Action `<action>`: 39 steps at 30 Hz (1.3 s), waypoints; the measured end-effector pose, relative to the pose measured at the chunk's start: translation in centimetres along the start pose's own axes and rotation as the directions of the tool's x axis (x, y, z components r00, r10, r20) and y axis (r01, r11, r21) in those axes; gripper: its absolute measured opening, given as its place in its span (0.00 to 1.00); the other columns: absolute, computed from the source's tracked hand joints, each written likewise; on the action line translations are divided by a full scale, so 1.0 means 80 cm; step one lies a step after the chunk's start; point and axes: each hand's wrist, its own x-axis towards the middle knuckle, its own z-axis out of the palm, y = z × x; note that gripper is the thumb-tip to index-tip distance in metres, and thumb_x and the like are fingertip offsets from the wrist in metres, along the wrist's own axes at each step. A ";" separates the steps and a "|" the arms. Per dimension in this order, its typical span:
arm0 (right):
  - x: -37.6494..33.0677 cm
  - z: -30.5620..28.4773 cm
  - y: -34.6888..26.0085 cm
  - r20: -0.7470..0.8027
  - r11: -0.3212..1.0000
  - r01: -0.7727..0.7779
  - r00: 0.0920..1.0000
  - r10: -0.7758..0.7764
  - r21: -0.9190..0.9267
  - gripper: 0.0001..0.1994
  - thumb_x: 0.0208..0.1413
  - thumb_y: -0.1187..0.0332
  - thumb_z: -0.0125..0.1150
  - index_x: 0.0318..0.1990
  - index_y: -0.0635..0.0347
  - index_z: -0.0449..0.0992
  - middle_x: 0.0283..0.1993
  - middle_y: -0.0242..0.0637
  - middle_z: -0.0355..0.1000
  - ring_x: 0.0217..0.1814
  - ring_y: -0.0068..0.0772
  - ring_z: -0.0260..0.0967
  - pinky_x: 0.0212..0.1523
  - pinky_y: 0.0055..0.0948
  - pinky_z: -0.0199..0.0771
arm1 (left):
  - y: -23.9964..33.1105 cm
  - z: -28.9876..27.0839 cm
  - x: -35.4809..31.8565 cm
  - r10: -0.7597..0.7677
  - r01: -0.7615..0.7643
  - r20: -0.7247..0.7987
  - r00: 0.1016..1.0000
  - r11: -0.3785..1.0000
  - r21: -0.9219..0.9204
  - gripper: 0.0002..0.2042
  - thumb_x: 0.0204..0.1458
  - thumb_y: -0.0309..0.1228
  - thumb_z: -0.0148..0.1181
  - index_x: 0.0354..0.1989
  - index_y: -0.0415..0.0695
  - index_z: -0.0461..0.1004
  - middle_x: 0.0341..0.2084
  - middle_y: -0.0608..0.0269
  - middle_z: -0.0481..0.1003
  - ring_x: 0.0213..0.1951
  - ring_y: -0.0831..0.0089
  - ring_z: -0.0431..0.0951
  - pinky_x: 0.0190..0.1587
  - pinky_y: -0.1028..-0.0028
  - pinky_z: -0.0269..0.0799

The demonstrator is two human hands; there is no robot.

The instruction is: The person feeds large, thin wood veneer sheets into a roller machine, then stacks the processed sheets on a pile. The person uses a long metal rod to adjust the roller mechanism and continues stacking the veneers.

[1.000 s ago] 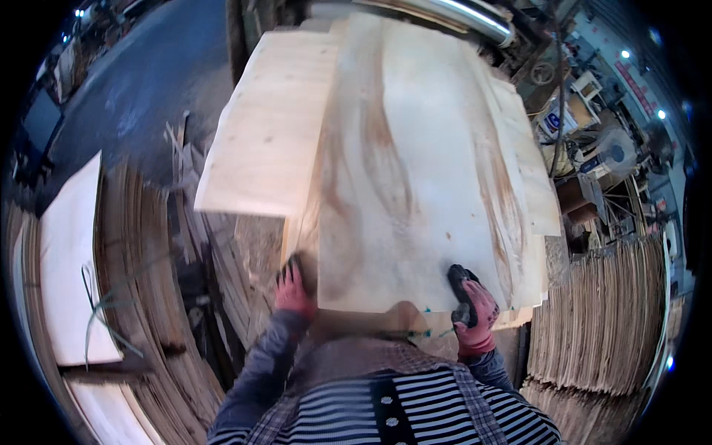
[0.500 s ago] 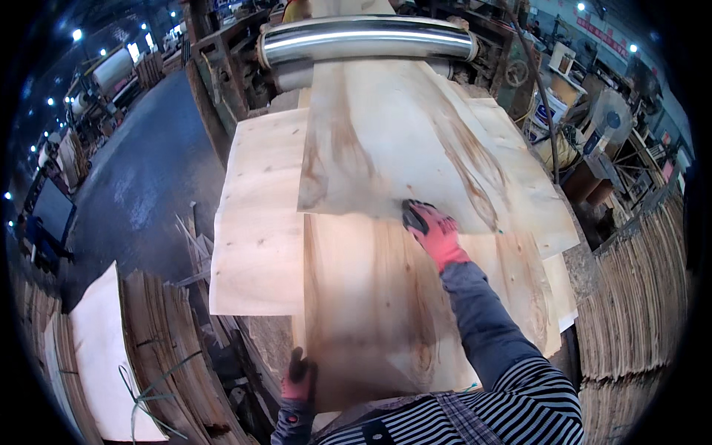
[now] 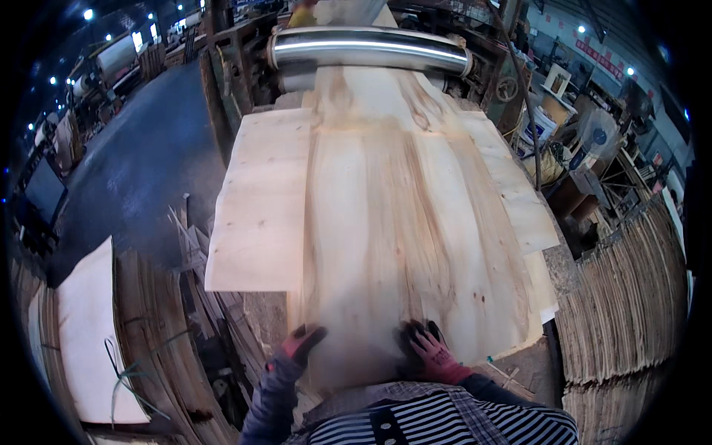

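Here we are, looking down at two gloved hands at the near end of a long wood sheet (image 3: 386, 222). That sheet, pale with brown streaks running along its grain, lies flat in the middle of the view, atop other sheets, between us and the metal roller (image 3: 371, 52).

Our left hand (image 3: 302, 343), in a pink glove with dark fingertips, is at the sheet's left edge, near the corner; blur hides its fingers, so we cannot tell whether they are spread or pressed together. Over to our right hand (image 3: 429, 354): its fingers fan apart, palm down, over the near end of the same sheet, pinching nothing that we can see.

Up ahead, a shorter stretch of streaked sheet (image 3: 363, 89) reaches the shiny roller, which spans the far side. Out on the left, a plain pale sheet (image 3: 259, 200) juts past the streaked one, and another pale sheet (image 3: 515, 193) pokes out on the right.

Both flanks are busy: a tall stack of sheet edges (image 3: 619, 297) on our right, and on our left a white panel (image 3: 89, 334) beside brown sheets (image 3: 148, 326), with a green strap (image 3: 119, 382) across them.
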 end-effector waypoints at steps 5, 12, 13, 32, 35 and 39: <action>-0.038 -0.061 -0.039 -0.343 0.975 0.066 0.939 0.012 0.214 0.35 0.39 0.56 0.58 0.53 0.67 0.56 0.55 0.52 0.54 0.59 0.51 0.48 0.58 0.45 0.45 | 0.121 0.044 0.031 0.537 -0.527 0.028 0.843 0.815 0.239 0.12 0.50 0.25 0.46 0.43 0.36 0.68 0.40 0.55 0.69 0.42 0.67 0.69 0.44 0.74 0.65; -0.117 -0.136 -0.064 -0.582 0.967 -0.082 0.785 0.213 0.242 0.30 0.49 0.48 0.44 0.46 0.70 0.66 0.48 0.52 0.63 0.52 0.46 0.61 0.52 0.36 0.59 | 0.113 0.042 -0.017 0.326 0.326 0.261 0.909 -0.162 -0.932 0.22 0.51 0.32 0.48 0.54 0.37 0.55 0.51 0.52 0.59 0.47 0.66 0.65 0.49 0.71 0.62; -0.126 -0.137 -0.062 -0.586 0.989 -0.093 0.798 0.141 0.112 0.30 0.48 0.47 0.43 0.45 0.70 0.66 0.47 0.52 0.64 0.51 0.46 0.62 0.52 0.37 0.59 | 0.100 0.035 -0.016 0.166 0.115 0.173 0.971 0.313 -0.943 0.20 0.54 0.35 0.39 0.53 0.37 0.56 0.49 0.52 0.62 0.48 0.66 0.65 0.50 0.71 0.61; 0.205 -0.142 0.102 -0.474 0.995 -0.090 0.874 0.103 0.051 0.28 0.35 0.60 0.62 0.50 0.49 0.65 0.50 0.34 0.64 0.51 0.40 0.61 0.50 0.36 0.61 | -0.048 0.015 -0.002 -0.360 0.492 -0.489 0.795 0.854 0.171 0.33 0.39 0.36 0.59 0.55 0.43 0.53 0.40 0.51 0.67 0.35 0.61 0.72 0.41 0.67 0.67; 0.282 -0.144 0.153 -0.508 0.985 -0.134 0.844 0.172 0.112 0.27 0.40 0.57 0.58 0.51 0.47 0.63 0.52 0.33 0.62 0.54 0.40 0.58 0.53 0.35 0.57 | -0.045 0.008 0.005 -0.371 0.523 -0.504 0.780 0.829 0.199 0.30 0.40 0.35 0.58 0.54 0.44 0.56 0.37 0.54 0.69 0.31 0.66 0.73 0.36 0.69 0.69; 0.355 -0.128 0.170 -0.608 0.940 -0.339 0.755 0.246 -0.041 0.32 0.41 0.52 0.56 0.55 0.55 0.58 0.57 0.41 0.54 0.61 0.44 0.46 0.59 0.43 0.43 | -0.050 0.014 0.001 -0.341 0.485 -0.521 0.782 0.859 0.165 0.26 0.42 0.34 0.58 0.51 0.43 0.60 0.38 0.57 0.69 0.29 0.71 0.74 0.33 0.72 0.70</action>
